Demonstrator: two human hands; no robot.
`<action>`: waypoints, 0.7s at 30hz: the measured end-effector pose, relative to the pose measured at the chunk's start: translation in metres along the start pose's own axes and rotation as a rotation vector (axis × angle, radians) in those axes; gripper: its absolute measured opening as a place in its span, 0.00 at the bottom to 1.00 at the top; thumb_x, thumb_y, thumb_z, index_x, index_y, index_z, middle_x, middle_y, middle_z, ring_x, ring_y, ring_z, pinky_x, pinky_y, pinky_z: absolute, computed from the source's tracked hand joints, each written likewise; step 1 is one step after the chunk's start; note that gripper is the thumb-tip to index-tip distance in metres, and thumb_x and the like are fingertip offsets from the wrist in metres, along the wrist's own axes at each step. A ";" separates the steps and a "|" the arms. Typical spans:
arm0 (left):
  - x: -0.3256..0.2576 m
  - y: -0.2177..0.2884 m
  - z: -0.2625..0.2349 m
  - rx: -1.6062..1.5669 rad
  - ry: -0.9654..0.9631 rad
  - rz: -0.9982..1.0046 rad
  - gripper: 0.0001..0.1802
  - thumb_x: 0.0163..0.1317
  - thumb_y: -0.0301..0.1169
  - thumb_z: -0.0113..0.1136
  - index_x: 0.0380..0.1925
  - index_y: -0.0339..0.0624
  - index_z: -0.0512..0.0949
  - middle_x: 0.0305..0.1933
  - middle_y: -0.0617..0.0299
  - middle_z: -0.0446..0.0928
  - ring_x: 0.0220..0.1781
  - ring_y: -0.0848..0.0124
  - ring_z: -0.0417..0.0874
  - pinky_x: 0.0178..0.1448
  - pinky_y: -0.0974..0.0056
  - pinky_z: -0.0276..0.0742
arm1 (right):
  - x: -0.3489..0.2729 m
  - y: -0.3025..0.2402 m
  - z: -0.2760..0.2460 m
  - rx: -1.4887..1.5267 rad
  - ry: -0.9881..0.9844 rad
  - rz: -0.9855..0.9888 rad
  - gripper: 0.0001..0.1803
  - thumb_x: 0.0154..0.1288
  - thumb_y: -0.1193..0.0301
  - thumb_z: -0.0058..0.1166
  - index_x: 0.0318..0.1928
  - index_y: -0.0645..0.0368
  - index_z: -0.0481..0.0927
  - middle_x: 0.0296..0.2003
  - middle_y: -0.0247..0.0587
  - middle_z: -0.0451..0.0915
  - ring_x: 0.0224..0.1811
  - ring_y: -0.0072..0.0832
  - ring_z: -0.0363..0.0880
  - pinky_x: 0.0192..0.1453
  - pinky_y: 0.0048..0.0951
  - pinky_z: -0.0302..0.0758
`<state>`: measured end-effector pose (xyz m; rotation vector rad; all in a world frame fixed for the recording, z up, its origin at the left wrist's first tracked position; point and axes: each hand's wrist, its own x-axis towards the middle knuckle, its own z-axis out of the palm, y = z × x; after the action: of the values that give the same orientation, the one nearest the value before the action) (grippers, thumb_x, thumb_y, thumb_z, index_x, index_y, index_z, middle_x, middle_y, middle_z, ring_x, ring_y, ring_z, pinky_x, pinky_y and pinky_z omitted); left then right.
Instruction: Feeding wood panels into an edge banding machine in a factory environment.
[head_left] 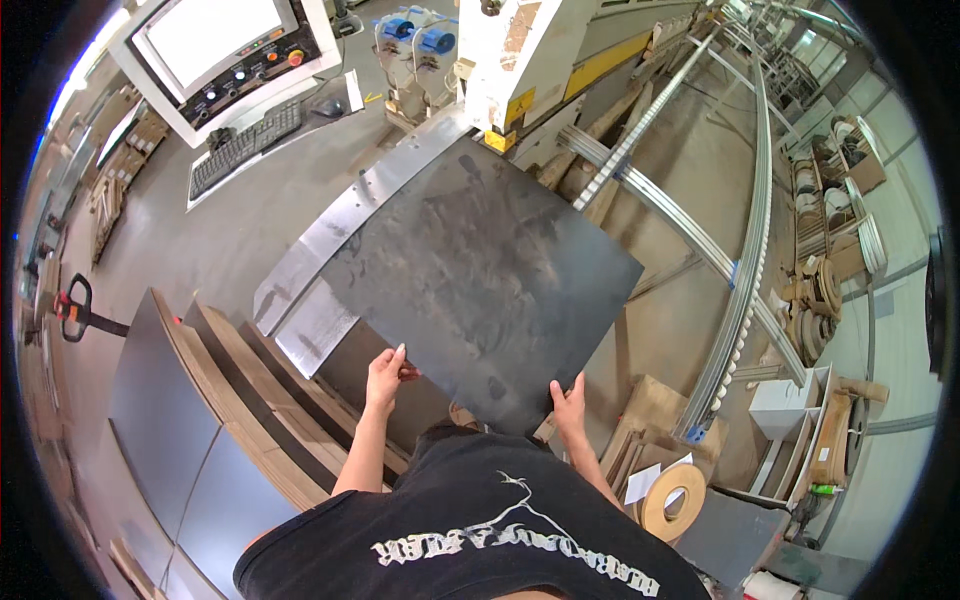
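A large square dark panel (480,270) with smudges across its face lies level in front of me. Its far left edge rests along a metal infeed table (330,235) beside the machine. My left hand (386,378) is closed on the near left edge, thumb near the top face and fingers curled at the rim. At the near right edge, my right hand (568,403) grips the same panel, its thumb along the top. The undersides of the fingers are partly hidden by the panel.
Stacked boards (260,400) stand at my left, near a pallet jack handle (75,308). A control console (220,55) with a keyboard (245,150) is at far left. The white machine (530,60) stands ahead, a roller rail (745,300) and edging roll (672,502) at right.
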<state>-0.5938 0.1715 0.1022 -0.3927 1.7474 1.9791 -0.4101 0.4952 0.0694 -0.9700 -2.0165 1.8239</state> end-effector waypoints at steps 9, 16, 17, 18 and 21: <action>0.035 0.008 0.020 0.076 -0.120 0.014 0.20 0.75 0.43 0.57 0.28 0.39 0.74 0.27 0.59 0.80 0.31 0.69 0.87 0.37 0.66 0.82 | 0.032 -0.030 -0.010 -0.094 0.047 0.031 0.45 0.70 0.67 0.60 0.77 0.67 0.48 0.75 0.55 0.58 0.75 0.42 0.60 0.78 0.36 0.57; 0.055 0.019 0.045 0.094 -0.153 0.040 0.21 0.74 0.43 0.58 0.28 0.37 0.75 0.27 0.59 0.80 0.30 0.69 0.87 0.36 0.66 0.82 | 0.063 -0.041 -0.017 -0.117 0.091 -0.047 0.46 0.69 0.65 0.61 0.77 0.66 0.49 0.76 0.54 0.56 0.77 0.43 0.57 0.78 0.37 0.55; 0.057 0.021 0.048 0.132 -0.144 0.039 0.21 0.74 0.43 0.58 0.28 0.37 0.75 0.27 0.59 0.80 0.30 0.69 0.87 0.36 0.66 0.82 | 0.068 -0.039 -0.019 -0.116 0.093 -0.062 0.46 0.69 0.64 0.61 0.77 0.66 0.49 0.76 0.54 0.56 0.77 0.43 0.57 0.79 0.37 0.55; 0.059 0.023 0.052 0.172 -0.133 0.038 0.21 0.74 0.43 0.59 0.27 0.37 0.75 0.27 0.59 0.81 0.30 0.69 0.86 0.36 0.66 0.82 | 0.073 -0.036 -0.021 -0.118 0.096 -0.060 0.46 0.69 0.64 0.61 0.77 0.66 0.49 0.76 0.54 0.56 0.77 0.43 0.57 0.79 0.37 0.55; 0.061 0.027 0.056 0.183 -0.126 0.041 0.22 0.73 0.44 0.59 0.27 0.36 0.76 0.27 0.59 0.81 0.30 0.69 0.86 0.37 0.66 0.81 | 0.082 -0.032 -0.025 -0.116 0.082 0.016 0.47 0.69 0.61 0.62 0.77 0.67 0.49 0.76 0.56 0.56 0.77 0.44 0.57 0.79 0.38 0.54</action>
<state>-0.6545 0.2344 0.1028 -0.1681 1.8483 1.8099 -0.4666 0.5658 0.0845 -1.0775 -2.0895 1.6626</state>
